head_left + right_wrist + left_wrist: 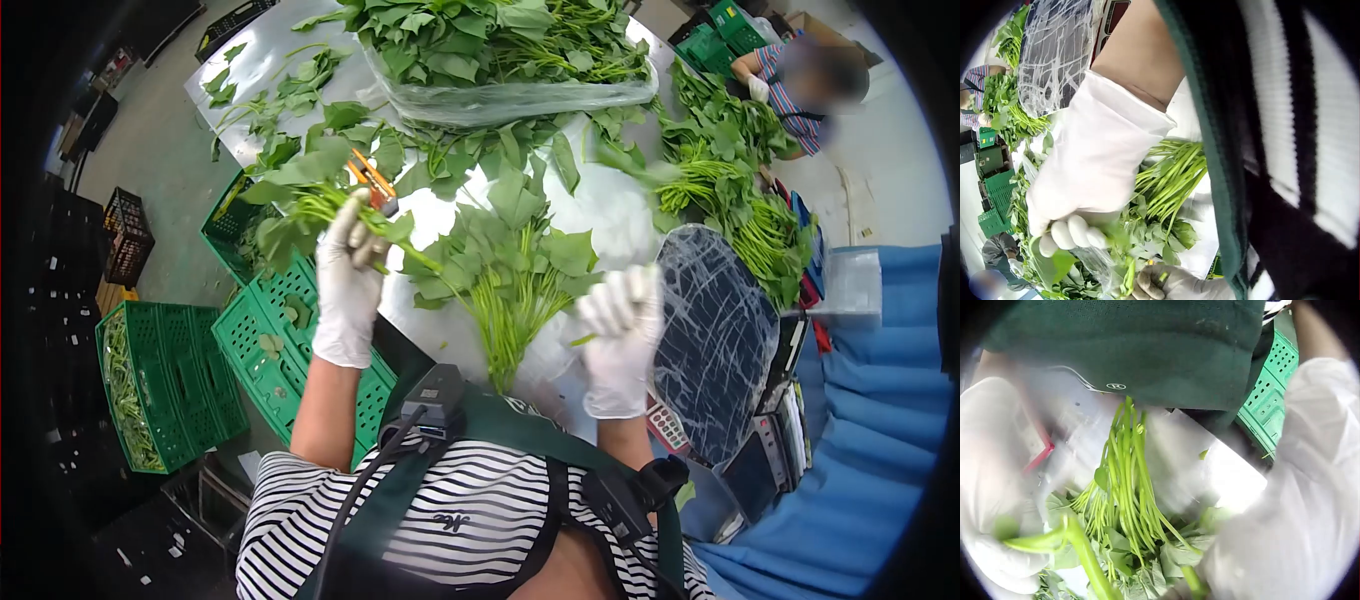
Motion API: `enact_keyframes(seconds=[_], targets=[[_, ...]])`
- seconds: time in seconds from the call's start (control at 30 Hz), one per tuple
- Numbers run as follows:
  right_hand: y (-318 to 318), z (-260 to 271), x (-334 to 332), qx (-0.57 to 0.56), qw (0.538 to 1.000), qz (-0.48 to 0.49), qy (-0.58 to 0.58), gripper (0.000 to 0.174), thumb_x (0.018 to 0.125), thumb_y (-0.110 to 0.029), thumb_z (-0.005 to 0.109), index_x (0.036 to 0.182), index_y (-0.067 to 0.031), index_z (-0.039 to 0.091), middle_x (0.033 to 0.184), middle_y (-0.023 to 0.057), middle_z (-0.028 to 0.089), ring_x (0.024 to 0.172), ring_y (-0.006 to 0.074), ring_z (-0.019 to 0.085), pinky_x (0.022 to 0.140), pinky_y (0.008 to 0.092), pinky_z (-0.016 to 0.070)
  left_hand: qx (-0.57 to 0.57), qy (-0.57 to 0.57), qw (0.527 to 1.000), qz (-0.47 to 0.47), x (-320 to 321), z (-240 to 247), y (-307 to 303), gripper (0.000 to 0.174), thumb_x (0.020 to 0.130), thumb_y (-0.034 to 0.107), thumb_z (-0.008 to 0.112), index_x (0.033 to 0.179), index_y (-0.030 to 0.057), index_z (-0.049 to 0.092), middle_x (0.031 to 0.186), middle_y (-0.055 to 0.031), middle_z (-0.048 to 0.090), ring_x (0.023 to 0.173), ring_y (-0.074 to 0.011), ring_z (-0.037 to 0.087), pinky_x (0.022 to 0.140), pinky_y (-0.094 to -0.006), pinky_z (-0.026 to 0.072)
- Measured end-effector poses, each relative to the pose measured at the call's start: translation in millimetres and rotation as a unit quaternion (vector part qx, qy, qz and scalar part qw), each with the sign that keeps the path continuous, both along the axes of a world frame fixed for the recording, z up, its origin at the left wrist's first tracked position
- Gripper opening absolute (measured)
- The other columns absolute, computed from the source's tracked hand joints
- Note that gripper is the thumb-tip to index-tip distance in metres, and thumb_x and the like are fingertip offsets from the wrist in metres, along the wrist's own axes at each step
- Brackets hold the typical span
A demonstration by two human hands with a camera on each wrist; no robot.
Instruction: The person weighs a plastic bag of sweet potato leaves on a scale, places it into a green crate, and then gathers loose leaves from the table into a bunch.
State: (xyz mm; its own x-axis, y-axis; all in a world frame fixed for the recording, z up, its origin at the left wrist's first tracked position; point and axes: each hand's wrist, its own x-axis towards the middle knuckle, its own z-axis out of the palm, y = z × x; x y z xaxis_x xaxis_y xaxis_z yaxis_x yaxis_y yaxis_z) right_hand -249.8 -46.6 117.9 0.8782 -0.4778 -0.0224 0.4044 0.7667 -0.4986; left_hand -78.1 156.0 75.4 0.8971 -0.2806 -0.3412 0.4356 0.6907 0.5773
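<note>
My white-gloved left hand [350,280] grips several leafy green stems [320,205] over the left side of the metal table. An orange-handled cutting tool [372,182] shows right behind its fingers; how it is held is hidden. My right hand [620,340], also gloved, has its fingers curled round a leafy piece, whose green leaf [1057,269] pokes out by the fingertips in the right wrist view. Between the hands a bunch of leafy greens [510,270] lies with leaves away from me and stems [1125,481] pointing toward my apron.
A plastic-lined heap of greens [450,50] stands at the back. More bunches [740,200] lie on the right, past a dark pad covered in scratched film [715,340]. Green crates [270,320] stand at the left. Another person [800,90] works at the far right.
</note>
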Motion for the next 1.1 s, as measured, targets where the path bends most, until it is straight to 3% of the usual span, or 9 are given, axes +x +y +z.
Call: enact_keyframes(seconds=[0.2,0.3,0.37,0.43,0.5,0.57,0.7,0.9,1.1], targets=[[-22.4,81.8,49.9,-0.2,0.973,-0.116,-0.025,0.025,0.095,-0.018,0.041,0.071,-0.0126,0.044,0.053,-0.0057,0.03,0.044,0.0021,0.026,0.04,0.0174,0.0219,0.103,-0.084,0.99,-0.049,-15.1,8.5,9.7,0.023,0.088,0.023,0.055,0.102,0.0053,0.06,0.058,0.0092,0.029,0.048,-0.0029,0.024,0.053,-0.0196,0.0302],[-1.2,107.7,149.1,-0.585,0.811,0.001,0.024,0.03,0.09,-0.027,0.05,0.098,-0.0006,0.06,0.087,0.0083,0.064,0.07,0.0192,0.058,0.065,0.0298,0.046,0.065,-0.069,0.99,-0.108,-34.5,7.4,-8.5,0.024,0.087,0.025,0.056,0.102,0.0055,0.06,0.059,0.0089,0.034,0.048,-0.0021,0.026,0.052,-0.0194,0.0319],[10.2,88.0,175.2,-0.755,0.646,-0.114,0.017,0.05,0.086,-0.042,0.055,0.104,0.0049,0.054,0.096,0.0202,0.061,0.085,0.0384,0.057,0.078,0.0397,0.0458,0.052,-0.054,0.991,-0.111,-37.3,1.4,-8.4,0.023,0.087,0.024,0.057,0.1,0.0053,0.06,0.067,0.0079,0.04,0.049,-0.0007,0.028,0.049,-0.0171,0.0303],[29.1,70.2,155.1,-0.763,0.617,-0.181,-0.07,0.048,0.079,-0.036,0.064,0.105,0.003,0.054,0.107,0.0216,0.054,0.099,0.0355,0.052,0.085,0.0376,0.0437,0.042,-0.049,0.99,-0.124,-39.8,8.7,-7.0,0.021,0.087,0.022,0.057,0.099,0.0048,0.059,0.075,0.0066,0.048,0.053,0.0005,0.031,0.046,-0.0139,0.024],[46.8,40.4,111.3,-0.751,0.659,0.031,0.02,0.039,0.071,-0.031,0.073,0.097,-0.0058,0.058,0.101,0.0135,0.057,0.092,0.0289,0.056,0.081,0.0363,0.0452,0.034,-0.069,0.99,-0.119,-41.4,7.9,0.8,0.021,0.088,0.021,0.056,0.103,0.0053,0.057,0.075,0.0067,0.047,0.054,0.0012,0.03,0.045,-0.0148,0.0222],[52.8,26.4,95.6,-0.784,0.62,0.006,0.026,0.032,0.074,-0.021,0.072,0.098,-0.0049,0.059,0.092,0.0073,0.059,0.083,0.0187,0.058,0.075,0.0295,0.0461,0.086,-0.062,0.988,-0.112,-43.3,16.4,-2.6,0.023,0.089,0.022,0.055,0.106,0.0062,0.056,0.066,0.0086,0.041,0.053,-0.0006,0.03,0.048,-0.0164,0.0254],[51.6,18.9,77.9,-0.673,0.728,0.033,0.127,0.018,0.079,-0.012,0.068,0.094,-0.0053,0.061,0.084,0.0028,0.059,0.071,0.0086,0.056,0.063,0.0223,0.0452,0.081,-0.09,0.981,-0.149,-50.9,15.4,-13.9,0.025,0.089,0.023,0.055,0.107,0.0067,0.058,0.063,0.009,0.042,0.052,-0.0023,0.031,0.051,-0.0181,0.0289],[46.9,17.9,67.4,-0.593,0.773,0.104,0.199,0.01,0.082,-0.011,0.064,0.087,-0.0029,0.06,0.078,0.0019,0.06,0.07,0.0078,0.057,0.062,0.0237,0.0458,0.104,-0.099,0.976,-0.162,-56.9,23.3,-26.5,0.028,0.089,0.025,0.056,0.11,0.0068,0.058,0.064,0.0088,0.043,0.055,-0.0014,0.034,0.052,-0.0188,0.0298],[52.9,2.4,63.5,-0.405,0.901,0.08,0.13,0.008,0.089,-0.011,0.056,0.091,-0.0033,0.056,0.085,0.0029,0.063,0.074,0.0104,0.058,0.071,0.0232,0.0456,0.073,-0.071,0.981,-0.164,-50.7,23.2,-19.9,0.024,0.088,0.025,0.057,0.105,0.0072,0.06,0.061,0.0094,0.037,0.055,-0.0022,0.032,0.052,-0.0193,0.0287]])
